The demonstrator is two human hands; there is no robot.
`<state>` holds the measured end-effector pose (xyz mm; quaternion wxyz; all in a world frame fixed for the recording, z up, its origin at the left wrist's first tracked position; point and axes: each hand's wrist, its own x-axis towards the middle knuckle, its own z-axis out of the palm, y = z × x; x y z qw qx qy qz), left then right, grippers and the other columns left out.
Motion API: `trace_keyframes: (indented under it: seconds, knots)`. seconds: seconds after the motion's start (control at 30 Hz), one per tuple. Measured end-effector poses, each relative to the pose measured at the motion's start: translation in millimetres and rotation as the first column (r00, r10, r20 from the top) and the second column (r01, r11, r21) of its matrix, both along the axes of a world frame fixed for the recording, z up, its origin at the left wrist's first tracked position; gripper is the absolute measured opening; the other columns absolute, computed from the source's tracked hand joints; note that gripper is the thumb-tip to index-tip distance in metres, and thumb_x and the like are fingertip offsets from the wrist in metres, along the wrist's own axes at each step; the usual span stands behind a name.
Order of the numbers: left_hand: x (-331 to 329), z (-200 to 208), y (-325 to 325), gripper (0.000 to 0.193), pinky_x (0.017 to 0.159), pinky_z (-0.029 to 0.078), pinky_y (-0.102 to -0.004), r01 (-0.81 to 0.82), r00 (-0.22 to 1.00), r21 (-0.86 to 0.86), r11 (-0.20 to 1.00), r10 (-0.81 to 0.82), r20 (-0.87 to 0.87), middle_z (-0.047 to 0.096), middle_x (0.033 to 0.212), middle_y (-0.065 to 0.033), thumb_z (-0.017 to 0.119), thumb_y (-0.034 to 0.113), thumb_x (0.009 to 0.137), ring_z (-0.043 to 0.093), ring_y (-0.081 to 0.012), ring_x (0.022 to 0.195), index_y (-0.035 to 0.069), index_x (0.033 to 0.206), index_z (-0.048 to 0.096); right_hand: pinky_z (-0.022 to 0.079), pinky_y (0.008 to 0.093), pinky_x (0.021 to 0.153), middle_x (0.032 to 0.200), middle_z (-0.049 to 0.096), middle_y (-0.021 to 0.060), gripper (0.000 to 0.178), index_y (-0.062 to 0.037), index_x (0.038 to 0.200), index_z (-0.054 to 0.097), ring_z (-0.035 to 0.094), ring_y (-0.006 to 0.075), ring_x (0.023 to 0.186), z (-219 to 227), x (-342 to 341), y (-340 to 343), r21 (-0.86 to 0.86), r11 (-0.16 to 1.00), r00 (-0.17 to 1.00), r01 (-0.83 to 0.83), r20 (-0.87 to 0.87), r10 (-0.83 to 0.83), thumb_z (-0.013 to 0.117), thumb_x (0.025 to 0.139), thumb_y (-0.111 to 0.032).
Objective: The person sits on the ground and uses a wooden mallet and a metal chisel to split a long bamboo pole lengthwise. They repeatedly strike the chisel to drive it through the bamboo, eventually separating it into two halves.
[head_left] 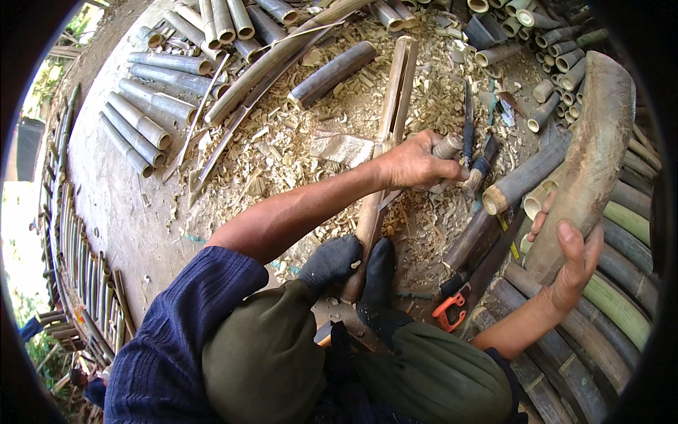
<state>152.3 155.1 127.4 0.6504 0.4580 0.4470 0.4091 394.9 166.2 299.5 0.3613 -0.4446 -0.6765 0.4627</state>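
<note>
While wood shavings (311,141) cover the concrete floor (113,198), a seated person's left hand (413,164) is clenched around the short wooden handle of a tool (448,147), resting against a long split bamboo pole (385,152) that is pinned between two dark-socked feet (353,265). At the right, the right hand (573,258) grips the lower end of a thick, curved grey-brown wooden club (590,155), fingers wrapped. Cut bamboo tubes (152,116) lie all around.
</note>
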Motion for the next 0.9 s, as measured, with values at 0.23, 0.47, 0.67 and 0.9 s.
trace_keyframes:
  seconds: [0.23, 0.47, 0.67, 0.9]
  knots:
    - [3, -8, -10, 0.025, 0.05, 0.043, -0.0263, -0.059, 0.997, 0.152, 0.987, 0.049, 0.064, 0.064, 0.067, 0.001, 0.079, 0.029, 0.088, 0.057, -0.0075, 0.056, 0.006, 0.082, 0.07, 0.054, 0.0332, 0.064, 0.107, 0.064, 0.0197, 0.062, 0.0129, 0.131, 0.051, 0.064, 0.0203, 0.08, 13, 20, 16, 0.085, 0.996, 0.997, -0.01, 0.081, 0.003, 0.065, 0.088, -0.03]
    - [0, -1, -19, 0.016, 0.049, 0.041, -0.0242, -0.097, 0.989, 0.07, 0.993, 0.088, 0.119, 0.065, 0.071, 0.0001, 0.077, 0.019, 0.089, 0.055, -0.0072, 0.055, 0.006, 0.095, 0.07, 0.056, 0.0395, 0.083, 0.111, 0.069, 0.0232, 0.063, 0.0073, 0.129, 0.058, 0.07, 0.0279, 0.092, -13, -27, 53, 0.182, 0.98, 0.913, -0.077, 0.407, -0.004, 0.077, 0.083, -0.03]
    - [-2, -14, -23, 0.032, 0.048, 0.041, -0.0234, -0.11, 0.981, 0.014, 0.994, 0.107, 0.161, 0.065, 0.081, -0.0031, 0.074, 0.015, 0.089, 0.053, -0.008, 0.056, 0.006, 0.118, 0.064, 0.054, 0.0384, 0.09, 0.126, 0.065, 0.0198, 0.084, 0.0073, 0.147, 0.044, 0.069, 0.0254, 0.092, 4, -83, 54, -0.004, 0.823, 0.683, -0.568, 0.556, 0.474, 0.079, 0.078, -0.025]
    - [12, -25, -2, 0.013, 0.045, 0.045, -0.0262, -0.102, 0.994, -0.08, 0.992, 0.1, -0.033, 0.063, 0.074, -0.0045, 0.071, 0.015, 0.089, 0.056, -0.0093, 0.056, 0.004, 0.091, 0.062, 0.057, 0.031, 0.072, 0.097, 0.067, 0.0141, 0.059, 0.005, 0.129, 0.055, 0.067, 0.0188, 0.079, 53, -38, 66, 0.116, 0.99, 0.987, -0.075, 0.148, 0.058, 0.076, 0.086, -0.028]
